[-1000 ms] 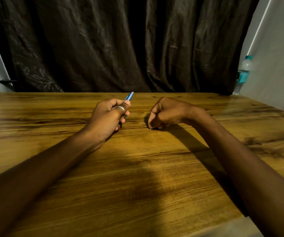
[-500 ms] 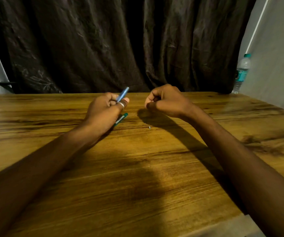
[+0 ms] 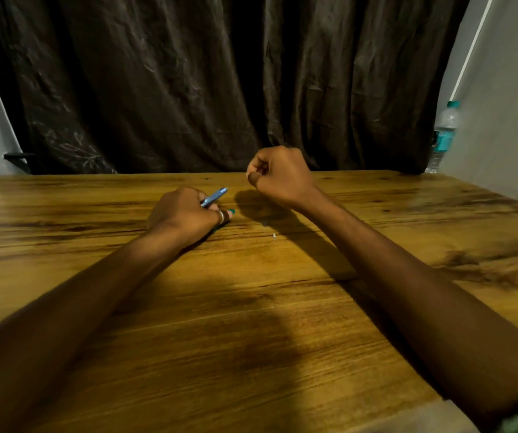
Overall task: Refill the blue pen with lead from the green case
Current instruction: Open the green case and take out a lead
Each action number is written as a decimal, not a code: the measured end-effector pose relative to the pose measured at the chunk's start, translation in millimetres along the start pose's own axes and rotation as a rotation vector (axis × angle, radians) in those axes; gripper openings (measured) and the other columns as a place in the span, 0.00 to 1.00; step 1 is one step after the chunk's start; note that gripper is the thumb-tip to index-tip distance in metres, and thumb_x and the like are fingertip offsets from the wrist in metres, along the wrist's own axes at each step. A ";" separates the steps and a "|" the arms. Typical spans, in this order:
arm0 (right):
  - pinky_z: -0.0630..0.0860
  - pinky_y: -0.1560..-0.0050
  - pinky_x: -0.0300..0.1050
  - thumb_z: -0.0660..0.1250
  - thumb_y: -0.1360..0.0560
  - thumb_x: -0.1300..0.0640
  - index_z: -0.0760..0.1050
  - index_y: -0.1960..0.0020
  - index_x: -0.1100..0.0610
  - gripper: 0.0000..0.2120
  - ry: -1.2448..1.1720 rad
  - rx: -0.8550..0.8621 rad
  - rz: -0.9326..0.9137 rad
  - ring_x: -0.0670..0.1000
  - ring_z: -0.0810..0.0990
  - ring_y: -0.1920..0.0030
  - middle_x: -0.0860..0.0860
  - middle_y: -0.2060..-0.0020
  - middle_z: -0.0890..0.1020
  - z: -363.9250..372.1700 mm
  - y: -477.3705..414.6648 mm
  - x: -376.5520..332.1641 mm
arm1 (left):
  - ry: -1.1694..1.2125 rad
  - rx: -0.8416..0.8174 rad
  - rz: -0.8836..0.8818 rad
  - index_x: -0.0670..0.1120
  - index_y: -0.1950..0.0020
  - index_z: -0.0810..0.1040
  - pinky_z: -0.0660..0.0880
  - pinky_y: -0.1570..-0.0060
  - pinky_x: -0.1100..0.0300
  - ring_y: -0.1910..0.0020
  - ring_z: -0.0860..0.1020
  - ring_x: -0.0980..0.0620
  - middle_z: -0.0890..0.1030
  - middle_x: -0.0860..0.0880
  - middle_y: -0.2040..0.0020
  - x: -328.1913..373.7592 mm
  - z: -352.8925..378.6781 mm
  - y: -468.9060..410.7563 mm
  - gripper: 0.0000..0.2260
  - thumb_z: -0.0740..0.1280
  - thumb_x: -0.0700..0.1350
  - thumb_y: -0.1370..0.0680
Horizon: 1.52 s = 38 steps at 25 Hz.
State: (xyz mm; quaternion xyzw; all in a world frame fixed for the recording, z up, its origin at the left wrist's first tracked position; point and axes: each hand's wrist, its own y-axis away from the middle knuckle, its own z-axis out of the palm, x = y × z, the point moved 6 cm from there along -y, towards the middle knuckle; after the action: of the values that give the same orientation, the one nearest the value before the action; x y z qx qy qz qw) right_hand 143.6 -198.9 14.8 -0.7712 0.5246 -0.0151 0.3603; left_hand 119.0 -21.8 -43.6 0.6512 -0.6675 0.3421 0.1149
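My left hand (image 3: 185,215) rests on the wooden table (image 3: 251,307) and is closed around the blue pen (image 3: 215,196), whose end sticks out up and to the right. The green case (image 3: 231,211) lies under that hand; only its teal tip shows past the ringed finger. My right hand (image 3: 281,176) hovers above the table, right of the pen, with thumb and fingers pinched together. Nothing visible sits between its fingertips; a thin lead would be too small to tell. A tiny white piece (image 3: 273,235) lies on the table between my forearms.
A dark curtain (image 3: 220,82) hangs behind the table's far edge. A plastic water bottle (image 3: 443,135) stands at the far right by the wall. A black bracket (image 3: 17,157) sticks out at the far left.
My right hand has lifted off the table and moved up and away, leaving the tiny white piece behind. My left hand has lowered over the green case, and the pen tilts flatter.
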 end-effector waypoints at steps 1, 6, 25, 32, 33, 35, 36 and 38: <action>0.81 0.55 0.47 0.69 0.29 0.58 0.83 0.59 0.53 0.04 0.027 0.003 -0.009 0.46 0.82 0.59 0.46 0.64 0.84 3.6 0.6 1.9 | -0.062 -0.018 0.017 0.51 0.58 0.84 0.72 0.64 0.56 0.59 0.81 0.48 0.83 0.51 0.61 1.7 -0.1 -0.2 0.16 0.75 0.63 0.29; 0.80 0.56 0.48 0.69 0.29 0.56 0.80 0.60 0.51 0.03 0.095 0.004 -0.074 0.47 0.80 0.59 0.45 0.64 0.82 8.5 3.2 -1.0 | -0.162 -0.060 0.013 0.49 0.58 0.83 0.67 0.65 0.57 0.58 0.79 0.47 0.81 0.50 0.62 7.5 0.4 -1.9 0.15 0.74 0.61 0.27; 0.78 0.56 0.37 0.72 0.26 0.59 0.84 0.53 0.52 0.05 -0.488 0.004 0.182 0.43 0.84 0.57 0.47 0.60 0.86 8.8 13.9 1.7 | 0.607 -0.038 0.071 0.50 0.52 0.86 0.82 0.44 0.50 0.51 0.85 0.47 0.88 0.45 0.53 1.0 -21.9 -1.4 0.05 0.76 0.41 0.25; 0.80 0.58 0.37 0.70 0.25 0.69 0.82 0.53 0.60 0.07 -0.931 -0.135 0.270 0.47 0.84 0.59 0.53 0.62 0.84 16.1 19.1 -11.3 | 0.705 -0.036 0.059 0.48 0.50 0.86 0.82 0.43 0.46 0.50 0.86 0.45 0.88 0.43 0.52 1.8 -25.2 3.1 0.05 0.76 0.41 0.25; 0.81 0.58 0.37 0.69 0.26 0.70 0.82 0.53 0.61 0.07 -0.980 -0.140 0.294 0.47 0.84 0.59 0.53 0.62 0.85 17.2 19.8 -11.3 | 0.711 -0.028 0.058 0.48 0.50 0.86 0.82 0.44 0.48 0.52 0.86 0.47 0.88 0.43 0.52 1.3 -25.5 2.6 0.05 0.76 0.42 0.25; 0.82 0.56 0.38 0.68 0.26 0.72 0.82 0.53 0.62 0.08 -1.068 -0.144 0.336 0.47 0.85 0.60 0.55 0.62 0.85 19.0 21.5 -11.3 | 0.684 -0.010 0.075 0.49 0.51 0.86 0.82 0.52 0.60 0.58 0.85 0.56 0.88 0.46 0.54 0.6 -26.9 1.4 0.04 0.77 0.43 0.25; 0.83 0.56 0.38 0.68 0.26 0.73 0.82 0.53 0.62 0.08 -1.094 -0.146 0.347 0.47 0.85 0.61 0.55 0.62 0.85 19.7 22.0 -11.4 | 0.668 -0.005 0.084 0.49 0.52 0.86 0.81 0.56 0.66 0.61 0.84 0.61 0.88 0.48 0.55 0.3 -27.5 1.2 0.03 0.77 0.43 0.25; 0.83 0.55 0.39 0.67 0.25 0.74 0.81 0.53 0.63 0.08 -1.119 -0.151 0.357 0.47 0.85 0.62 0.56 0.62 0.85 20.9 23.3 -13.2 | 0.649 -0.010 0.092 0.51 0.54 0.86 0.79 0.60 0.71 0.64 0.83 0.65 0.88 0.52 0.59 -0.6 -27.1 0.3 0.03 0.76 0.43 0.25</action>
State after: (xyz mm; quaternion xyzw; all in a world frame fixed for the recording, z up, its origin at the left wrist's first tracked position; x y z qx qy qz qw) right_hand 127.5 -181.2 -9.2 -0.5855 0.3761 0.4919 0.5233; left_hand 110.9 -5.0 -24.0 0.4768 -0.6264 0.5333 0.3095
